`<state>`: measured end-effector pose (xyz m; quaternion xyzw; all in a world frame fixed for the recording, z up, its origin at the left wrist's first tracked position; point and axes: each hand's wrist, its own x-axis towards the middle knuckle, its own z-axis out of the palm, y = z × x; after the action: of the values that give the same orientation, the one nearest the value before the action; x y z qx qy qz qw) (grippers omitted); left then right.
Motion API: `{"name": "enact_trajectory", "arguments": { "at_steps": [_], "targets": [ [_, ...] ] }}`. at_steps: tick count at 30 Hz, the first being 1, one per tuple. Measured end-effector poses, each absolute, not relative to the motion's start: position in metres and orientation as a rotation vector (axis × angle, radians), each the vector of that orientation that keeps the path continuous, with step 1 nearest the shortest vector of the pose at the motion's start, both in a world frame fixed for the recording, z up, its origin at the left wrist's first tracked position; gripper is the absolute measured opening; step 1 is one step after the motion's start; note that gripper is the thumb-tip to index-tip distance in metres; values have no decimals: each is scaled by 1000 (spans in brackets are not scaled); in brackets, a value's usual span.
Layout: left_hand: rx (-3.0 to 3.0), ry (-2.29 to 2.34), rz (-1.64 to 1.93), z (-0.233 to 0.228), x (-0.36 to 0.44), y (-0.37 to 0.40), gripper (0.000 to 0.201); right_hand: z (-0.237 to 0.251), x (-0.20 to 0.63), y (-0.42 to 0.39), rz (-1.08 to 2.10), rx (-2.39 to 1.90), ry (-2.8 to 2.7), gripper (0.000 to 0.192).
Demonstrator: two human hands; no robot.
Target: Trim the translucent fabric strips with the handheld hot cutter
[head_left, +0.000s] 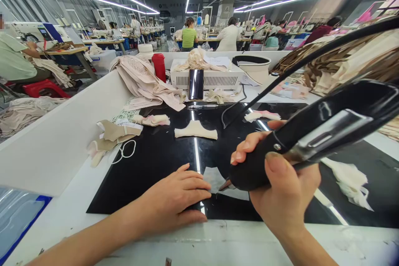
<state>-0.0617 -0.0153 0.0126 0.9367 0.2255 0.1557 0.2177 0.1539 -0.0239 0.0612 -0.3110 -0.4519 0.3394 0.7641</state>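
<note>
Your right hand [280, 183] grips the black handheld tool [311, 133], tip down at the dark fabric piece [224, 199] near the worktop's [149, 162] front edge, while your left hand [177, 199] lies open, pressing it flat to steady it.

Bright overhead strip lights, glare, warped edges

no readable text, labels or numbers anywhere
</note>
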Motion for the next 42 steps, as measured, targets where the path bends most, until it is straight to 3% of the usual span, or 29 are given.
{"name": "enact_trajectory", "arguments": {
  "at_steps": [12, 23, 30, 42],
  "targets": [
    [2545, 627, 421, 12, -61, -15, 40, 57, 150, -27, 748, -676, -1046, 36],
    [2450, 694, 502, 19, -60, -13, 25, 59, 158, -22, 734, -724, -1009, 40],
    [2413, 674, 355, 21, -59, -11, 41, 61, 152, -35, 774, -685, -1010, 39],
    [2415, 680, 354, 21, -59, -11, 41, 58, 145, -39, 803, -650, -1018, 39]
  ]
}}
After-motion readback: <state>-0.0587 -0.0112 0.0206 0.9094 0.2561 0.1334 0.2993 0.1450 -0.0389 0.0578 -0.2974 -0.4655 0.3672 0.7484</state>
